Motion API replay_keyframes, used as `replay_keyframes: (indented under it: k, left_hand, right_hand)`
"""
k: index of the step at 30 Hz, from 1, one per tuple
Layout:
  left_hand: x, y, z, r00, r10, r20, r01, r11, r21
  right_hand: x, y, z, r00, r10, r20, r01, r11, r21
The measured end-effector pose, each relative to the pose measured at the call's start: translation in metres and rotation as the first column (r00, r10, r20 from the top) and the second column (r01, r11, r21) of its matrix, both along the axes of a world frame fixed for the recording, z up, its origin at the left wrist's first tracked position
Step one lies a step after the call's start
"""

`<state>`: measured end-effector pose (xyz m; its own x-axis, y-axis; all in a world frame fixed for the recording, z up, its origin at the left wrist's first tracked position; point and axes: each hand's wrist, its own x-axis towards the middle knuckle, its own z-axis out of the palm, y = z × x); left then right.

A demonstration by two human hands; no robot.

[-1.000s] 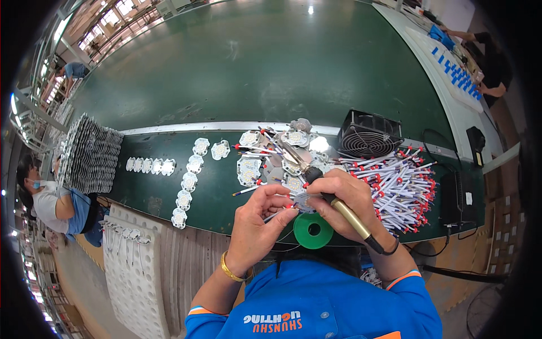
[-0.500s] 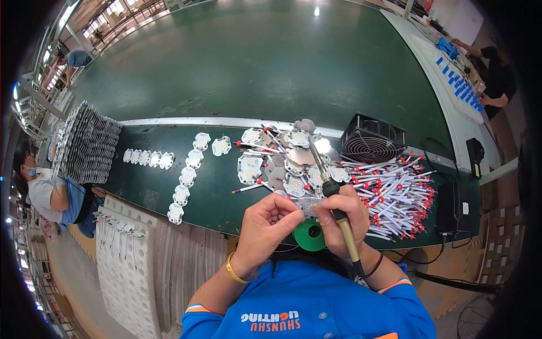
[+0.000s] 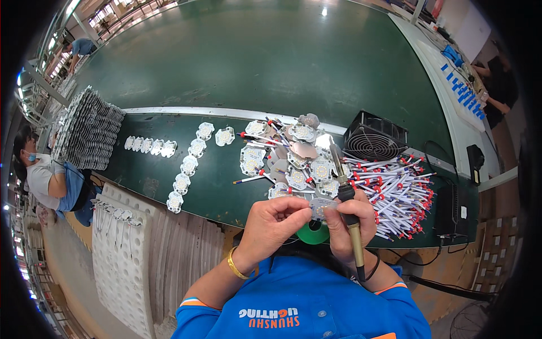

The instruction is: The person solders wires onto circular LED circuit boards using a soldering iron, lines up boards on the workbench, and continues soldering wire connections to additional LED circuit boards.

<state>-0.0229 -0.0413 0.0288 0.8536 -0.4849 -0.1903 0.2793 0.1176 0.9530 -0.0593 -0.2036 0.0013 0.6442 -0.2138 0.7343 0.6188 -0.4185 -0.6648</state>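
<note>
My right hand (image 3: 354, 217) is closed around a soldering iron (image 3: 354, 240) with a tan handle and dark collar, its metal tip pointing up and away. Between that hand's thumb and fingers sits a round metal LED board (image 3: 320, 208). My left hand (image 3: 276, 225) is closed in a pinch against the board's left edge; what lies between its fingertips is hidden. Just beyond the hands is a pile of LED boards (image 3: 297, 178) mixed with white wires. A green spool (image 3: 312, 233) is below the held board, partly covered.
Right of the pile lie many white wires with red collars (image 3: 395, 195), beside a black fan (image 3: 374, 138). LED boards (image 3: 188, 165) stand in rows at left, near a tall stack of boards (image 3: 87, 130). A black box (image 3: 451, 209) is at right. Co-workers sit left and right.
The soldering iron's tip has swung to the right, away from the held board and the pile's middle. Both hands stay close together at the board. The whole view has shifted slightly.
</note>
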Motion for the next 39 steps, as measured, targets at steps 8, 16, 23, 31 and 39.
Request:
replay_keyframes:
  k: [8, 16, 23, 31, 39]
  left_hand:
    - [-0.01, -0.001, -0.002, 0.97, 0.111, 0.215, -0.135, 0.986, 0.098]
    - [-0.006, 0.007, 0.017, 0.826, 0.012, 0.564, -0.2, 0.941, 0.273]
    - [-0.006, 0.009, 0.023, 0.686, -0.061, 0.725, -0.246, 0.919, 0.309]
    - [0.01, 0.013, 0.013, 0.768, 0.189, 0.612, -0.376, 0.907, 0.191]
    - [0.003, 0.014, 0.021, 0.398, -0.155, 0.904, -0.421, 0.844, 0.331]
  right_hand:
    - [-0.006, 0.0, 0.001, 0.996, 0.04, -0.085, -0.036, 0.999, 0.038]
    - [-0.023, -0.017, -0.001, 0.998, 0.037, -0.058, -0.043, 0.994, -0.104]
    - [-0.049, -0.045, 0.005, 0.967, 0.247, 0.058, -0.238, 0.963, -0.127]
    - [-0.052, -0.048, 0.006, 0.944, 0.33, -0.008, -0.328, 0.935, -0.136]
    - [-0.051, -0.046, 0.003, 0.94, 0.34, -0.016, -0.339, 0.933, -0.118]
